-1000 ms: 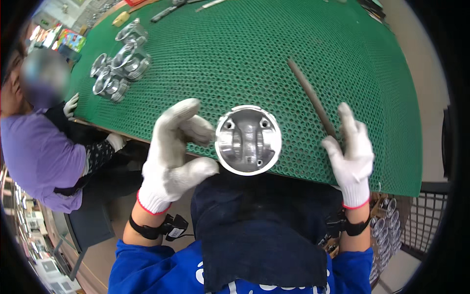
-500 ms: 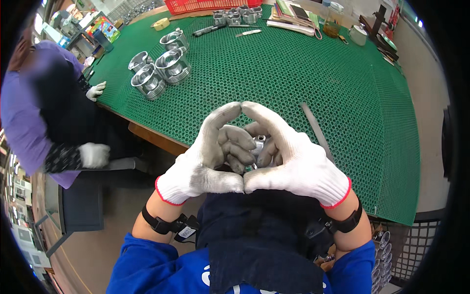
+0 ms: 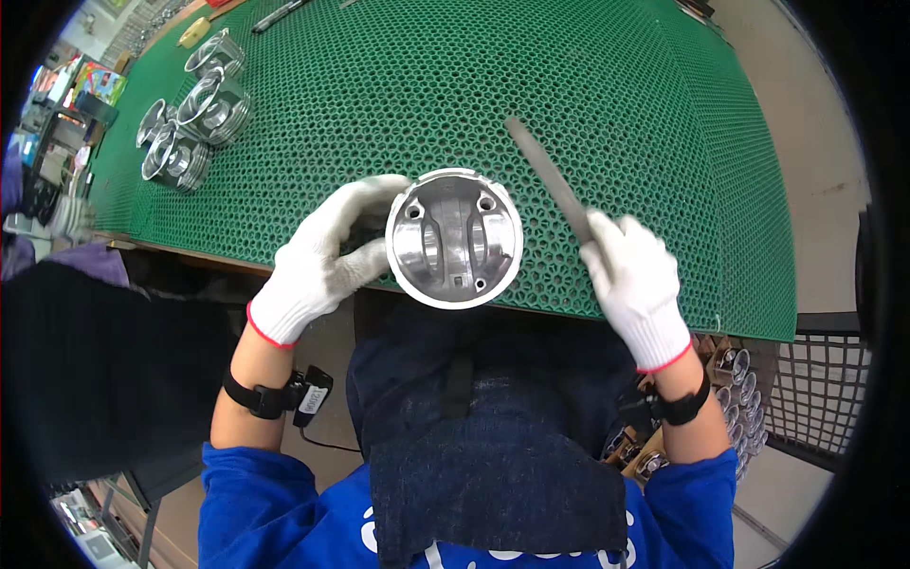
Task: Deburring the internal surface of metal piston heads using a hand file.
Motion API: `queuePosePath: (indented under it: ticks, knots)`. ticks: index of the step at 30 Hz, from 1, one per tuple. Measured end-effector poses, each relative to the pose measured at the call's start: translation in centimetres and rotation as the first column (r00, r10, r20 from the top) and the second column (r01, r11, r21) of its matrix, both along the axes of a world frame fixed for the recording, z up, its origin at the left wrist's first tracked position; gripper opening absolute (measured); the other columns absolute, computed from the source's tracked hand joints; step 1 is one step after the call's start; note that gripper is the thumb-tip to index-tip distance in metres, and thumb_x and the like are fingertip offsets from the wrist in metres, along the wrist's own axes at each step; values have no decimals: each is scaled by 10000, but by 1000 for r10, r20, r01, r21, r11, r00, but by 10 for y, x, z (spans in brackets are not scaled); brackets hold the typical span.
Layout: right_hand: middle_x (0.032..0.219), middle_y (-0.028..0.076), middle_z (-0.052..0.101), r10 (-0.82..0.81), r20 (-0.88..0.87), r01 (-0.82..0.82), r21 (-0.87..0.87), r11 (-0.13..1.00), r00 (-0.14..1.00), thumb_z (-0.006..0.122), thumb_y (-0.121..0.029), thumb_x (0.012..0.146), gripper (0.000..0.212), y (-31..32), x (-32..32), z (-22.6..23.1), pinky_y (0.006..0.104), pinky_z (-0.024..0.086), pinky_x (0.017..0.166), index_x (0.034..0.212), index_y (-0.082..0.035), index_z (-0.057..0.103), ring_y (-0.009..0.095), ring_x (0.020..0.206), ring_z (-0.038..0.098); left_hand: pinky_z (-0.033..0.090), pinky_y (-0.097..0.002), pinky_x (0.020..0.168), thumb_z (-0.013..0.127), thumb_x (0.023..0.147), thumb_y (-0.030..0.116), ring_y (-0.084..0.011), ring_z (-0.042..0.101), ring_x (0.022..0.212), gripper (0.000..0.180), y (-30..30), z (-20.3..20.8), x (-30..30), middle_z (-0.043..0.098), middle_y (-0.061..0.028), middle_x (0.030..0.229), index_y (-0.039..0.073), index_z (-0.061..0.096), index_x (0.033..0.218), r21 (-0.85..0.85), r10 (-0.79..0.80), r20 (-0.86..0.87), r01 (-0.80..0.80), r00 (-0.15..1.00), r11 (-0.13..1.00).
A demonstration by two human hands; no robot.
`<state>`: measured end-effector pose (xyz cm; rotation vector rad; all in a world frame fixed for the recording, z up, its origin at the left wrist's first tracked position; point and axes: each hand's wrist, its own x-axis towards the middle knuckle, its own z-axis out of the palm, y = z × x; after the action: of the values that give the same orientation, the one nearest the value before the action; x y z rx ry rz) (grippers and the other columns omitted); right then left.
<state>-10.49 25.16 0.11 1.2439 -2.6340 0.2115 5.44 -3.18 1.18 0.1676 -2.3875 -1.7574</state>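
A shiny metal piston [image 3: 455,239] is turned so its hollow underside faces up at me, at the near edge of the green mat. My left hand [image 3: 327,251], in a white knitted glove, grips its left side between thumb and fingers. Farther right, my gloved right hand [image 3: 630,270] has its thumb and fingers closed around the near end of a long, flat grey file [image 3: 550,180]. The file points away and to the left over the mat. My right palm hides its near end.
Several pistons [image 3: 213,106] stand together at the far left of the green honeycomb mat [image 3: 398,104]. A yellow tape roll [image 3: 194,33] and a dark pen-like tool [image 3: 278,16] lie beyond. More pistons [image 3: 744,379] are stacked below the table at right. Another person's gloved hand [image 3: 71,216] appears blurred at left.
My hands were together, fingertips and thumbs touching around a partly hidden metal piece. Now they are apart: the left holds the piston over the mat's edge, the right has taken hold of the file.
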Motion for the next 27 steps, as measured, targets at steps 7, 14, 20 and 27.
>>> queuePosePath:
  ticks: [7,14,20,27]
  knots:
    - [850,67,576,-8,125,0,63,998,992,733,-157,768,452,58,55,12,380,503,559,1206,-165,620,255,620,609,507,-332,952,794,791,173,-175,634,1076,566,8,8,-35,650,-68,1214,36,560,1288,-147,-149,90,162,985,976]
    - [939,110,656,51,519,74,-218,973,853,785,-179,736,613,72,66,-17,397,552,647,1305,-127,564,311,689,673,515,-323,942,827,769,222,-179,632,1065,601,8,-16,-40,646,-94,1197,23,565,1273,144,-72,63,62,995,988]
    - [675,90,604,481,511,-273,-429,861,713,732,-190,773,603,89,48,10,384,481,520,1334,-48,564,288,539,599,510,-336,962,812,770,188,-190,625,1095,587,5,-19,-37,642,-105,1215,19,561,1274,62,-71,70,66,995,996]
    - [695,96,616,440,517,-291,-345,892,734,676,-161,814,553,-17,28,21,410,479,531,1351,-140,548,318,554,599,532,-354,951,809,749,222,-189,645,1071,616,-3,-19,-46,656,-116,1190,19,558,1274,483,-176,145,85,974,871]
